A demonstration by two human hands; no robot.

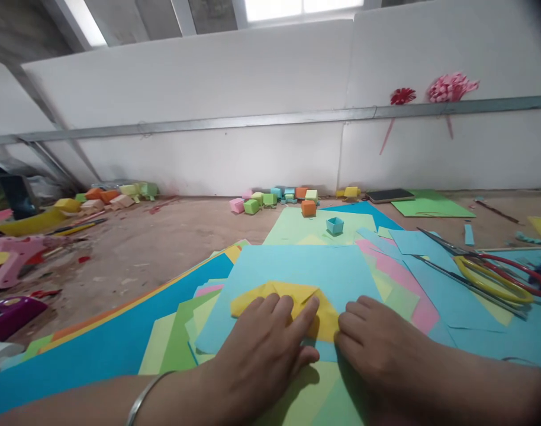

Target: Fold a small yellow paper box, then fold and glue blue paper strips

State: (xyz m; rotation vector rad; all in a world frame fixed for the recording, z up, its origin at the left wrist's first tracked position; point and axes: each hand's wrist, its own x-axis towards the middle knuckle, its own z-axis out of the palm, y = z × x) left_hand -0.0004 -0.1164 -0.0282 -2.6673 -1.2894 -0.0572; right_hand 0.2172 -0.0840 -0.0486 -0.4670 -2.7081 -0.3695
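Note:
A folded piece of yellow paper (326, 316) lies on a light blue sheet (297, 260) on top of a stack of coloured paper. My left hand (270, 337) rests across the middle of the yellow paper. Its index finger stretches forward onto a fold, the thumb is apart, and the other fingers bend over the near side. At the yellow paper's right end, my right hand (372, 331) is closed with curled fingers against the edge. Its thumb and fingertips are hidden. Beyond the stack's top sheet sits a small open blue paper box (335, 225).
Scissors with red and yellow handles (492, 272) lie open on the right. Small paper cubes (270, 199) line the wall. A pink glue gun (19, 254) and a purple tool (13, 316) lie left; a dark phone-like slab (390, 195) sits by a green sheet (432, 204).

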